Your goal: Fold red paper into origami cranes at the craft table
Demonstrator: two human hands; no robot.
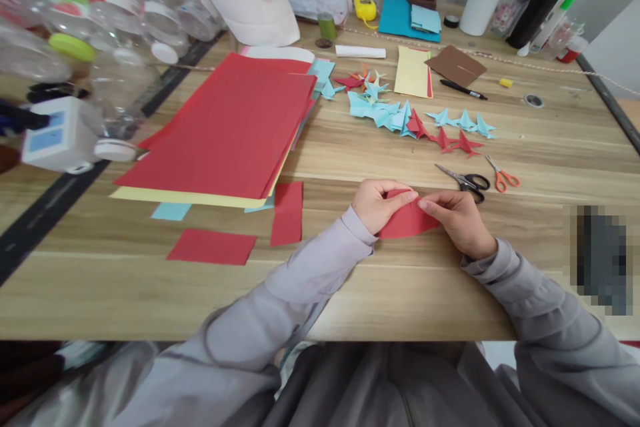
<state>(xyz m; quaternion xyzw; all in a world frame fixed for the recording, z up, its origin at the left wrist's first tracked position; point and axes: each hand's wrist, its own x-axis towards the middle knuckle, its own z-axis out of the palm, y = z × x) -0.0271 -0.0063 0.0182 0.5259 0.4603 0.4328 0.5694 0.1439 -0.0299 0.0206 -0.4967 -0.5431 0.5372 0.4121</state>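
Observation:
A piece of red paper (407,221) is held between my two hands, just above the wooden table. My left hand (379,203) pinches its upper left part, thumb on top. At the upper right, my right hand (463,217) pinches the same paper between thumb and fingers. The fingertips of both hands nearly meet at its top edge. Black-handled scissors (470,181) lie just beyond my right hand, with small orange-handled scissors (503,177) beside them. Two red paper rectangles (213,247) (287,213) rest to the left of my left arm.
A stack of large red and yellow sheets (230,133) covers the left middle. Folded blue and red paper cranes (395,117) lie beyond my hands. Plastic bottles (120,73) crowd the far left. A yellow tape measure (365,9) and a black pen (463,89) are farther back.

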